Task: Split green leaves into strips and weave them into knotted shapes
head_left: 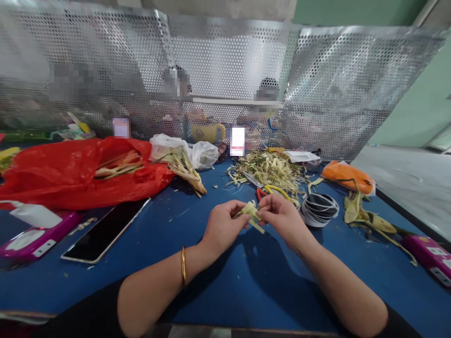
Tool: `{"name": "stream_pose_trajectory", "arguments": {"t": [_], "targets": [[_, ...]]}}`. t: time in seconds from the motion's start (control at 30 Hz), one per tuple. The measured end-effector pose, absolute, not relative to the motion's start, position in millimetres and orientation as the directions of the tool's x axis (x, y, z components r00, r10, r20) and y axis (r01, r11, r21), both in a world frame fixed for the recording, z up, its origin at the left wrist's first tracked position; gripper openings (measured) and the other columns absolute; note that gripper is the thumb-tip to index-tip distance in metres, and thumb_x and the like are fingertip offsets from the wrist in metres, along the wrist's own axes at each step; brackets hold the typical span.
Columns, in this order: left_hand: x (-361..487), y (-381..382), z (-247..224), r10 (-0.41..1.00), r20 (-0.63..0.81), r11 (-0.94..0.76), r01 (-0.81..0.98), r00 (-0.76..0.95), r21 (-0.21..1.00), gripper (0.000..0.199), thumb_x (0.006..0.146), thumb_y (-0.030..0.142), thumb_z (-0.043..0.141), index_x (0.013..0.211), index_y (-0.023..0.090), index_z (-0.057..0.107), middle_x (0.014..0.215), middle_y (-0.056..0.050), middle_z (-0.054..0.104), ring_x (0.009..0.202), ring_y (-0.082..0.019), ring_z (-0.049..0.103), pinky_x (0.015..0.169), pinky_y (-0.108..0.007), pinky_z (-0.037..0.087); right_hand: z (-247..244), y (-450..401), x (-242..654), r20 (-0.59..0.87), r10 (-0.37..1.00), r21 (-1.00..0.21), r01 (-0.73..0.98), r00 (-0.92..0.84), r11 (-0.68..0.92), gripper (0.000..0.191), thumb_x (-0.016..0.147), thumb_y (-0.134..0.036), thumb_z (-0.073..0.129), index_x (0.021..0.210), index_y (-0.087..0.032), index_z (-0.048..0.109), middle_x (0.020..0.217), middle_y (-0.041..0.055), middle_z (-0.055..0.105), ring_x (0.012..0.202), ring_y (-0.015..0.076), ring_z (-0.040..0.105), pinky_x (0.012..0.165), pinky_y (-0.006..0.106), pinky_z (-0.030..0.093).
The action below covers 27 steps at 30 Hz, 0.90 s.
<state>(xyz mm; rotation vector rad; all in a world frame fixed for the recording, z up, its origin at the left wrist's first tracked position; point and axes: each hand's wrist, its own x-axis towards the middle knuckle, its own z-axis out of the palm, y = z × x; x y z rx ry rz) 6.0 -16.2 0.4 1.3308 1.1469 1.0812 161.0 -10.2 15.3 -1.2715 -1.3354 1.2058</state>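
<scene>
Both hands meet above the middle of the blue table. My left hand pinches a small pale green plant strip piece from the left. From the right, my right hand pinches the same piece, its fingers closed. One end of a strip hangs down between the hands. Just behind them lie scissors and a tool with red and yellow handles. A heap of shredded plant scraps is beyond these. To the right of my right hand sits a coil of white cord.
A red plastic bag with dry stalks, a black phone and a purple device are at left. Husks and an orange bag lie right. A perforated metal screen stands behind; people show through it.
</scene>
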Motion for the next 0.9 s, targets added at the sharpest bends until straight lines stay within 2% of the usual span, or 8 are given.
{"name": "stream_pose_trajectory", "arguments": {"t": [0.17,0.37,0.57,0.73,0.9], "targets": [[5.2,-16.8,-6.9,0.988,0.066,-0.090,0.177,0.139,0.980,0.018,0.072,0.024,0.067,0.089,0.018,0.071,0.080,-0.004,0.074,0.069,-0.017,0.066,0.063,-0.024,0.052,13.9,-11.0,159.7,-0.018,0.998,-0.995,0.098,-0.052,-0.013,0.023,0.058,-0.020,0.068,0.076,-0.020,0.053,0.060,-0.0053,0.057,0.051,0.0117,0.057,0.055,0.027,0.050],[7.5,-17.9,-0.8,0.979,-0.055,0.052,0.022,0.198,0.998,0.017,0.069,0.019,0.068,0.085,0.013,0.070,0.074,-0.005,0.072,0.060,-0.013,0.062,0.058,-0.024,0.051,15.4,-12.2,158.7,0.038,0.995,-0.992,0.115,-0.097,0.050,0.021,0.063,-0.022,0.068,0.079,-0.020,0.055,0.061,-0.0043,0.062,0.055,0.0123,0.060,0.057,0.026,0.050],[7.1,-18.7,2.6,0.970,-0.037,0.048,-0.043,0.241,0.998,0.017,0.069,0.023,0.068,0.082,0.013,0.071,0.068,-0.002,0.068,0.057,-0.010,0.057,0.056,-0.021,0.049,14.8,-10.2,163.8,-0.020,0.982,-0.993,0.120,-0.189,0.002,0.018,0.064,-0.026,0.071,0.078,-0.018,0.063,0.067,-0.0017,0.065,0.058,0.0115,0.060,0.057,0.025,0.051],[3.2,-18.0,0.2,0.954,0.046,-0.102,0.173,0.298,0.980,0.019,0.074,0.026,0.061,0.084,0.014,0.072,0.072,-0.004,0.070,0.057,-0.013,0.057,0.057,-0.022,0.046,14.7,-11.4,163.0,-0.047,0.973,-0.994,0.108,-0.227,-0.023,0.023,0.063,-0.031,0.074,0.072,-0.016,0.060,0.063,-0.0032,0.061,0.055,0.0104,0.058,0.053,0.024,0.051],[0.5,-19.6,-0.8,0.938,0.078,-0.204,0.358,0.337,0.911,0.021,0.073,0.022,0.055,0.081,0.017,0.074,0.068,-0.001,0.069,0.058,-0.013,0.056,0.055,-0.020,0.041,11.0,-13.3,160.9,-0.085,0.975,-0.981,0.191,-0.205,-0.045,0.023,0.071,-0.037,0.067,0.068,-0.019,0.052,0.056,-0.0060,0.054,0.046,0.0102,0.054,0.045,0.026,0.052]]}}
